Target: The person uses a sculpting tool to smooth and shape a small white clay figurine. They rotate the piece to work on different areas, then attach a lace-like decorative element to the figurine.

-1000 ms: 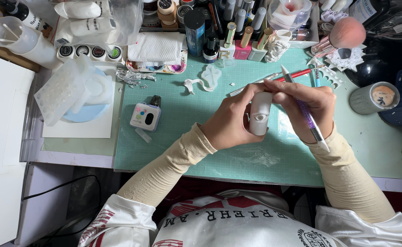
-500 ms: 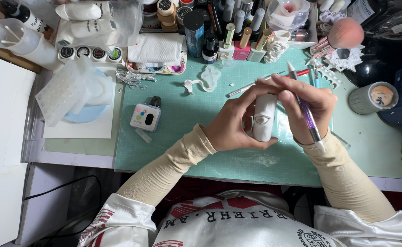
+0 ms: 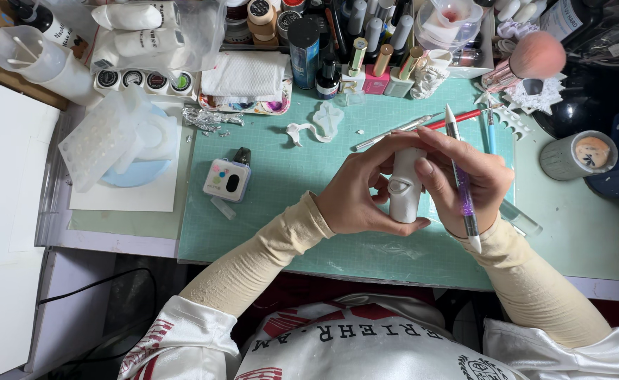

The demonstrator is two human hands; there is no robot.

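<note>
We bring both forearms up from the lower frame to meet right of centre, our left hand [image 3: 355, 200] cupped with fingers curled, our right hand [image 3: 475, 186] closed in a pinching grip, thumbs almost touching.

Your white cylindrical clay-like piece [image 3: 406, 186] looks matt and smooth; your purple-handled plastic tool [image 3: 462, 183] shines glossy, above the matt green rubbery cutting mat [image 3: 281, 190].

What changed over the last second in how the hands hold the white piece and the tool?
Little changed. Both hands drifted slightly left. The left hand keeps gripping the white cylinder; the right hand keeps the purple tool, now tilted more upright. Items on the green mat stayed put.
</note>
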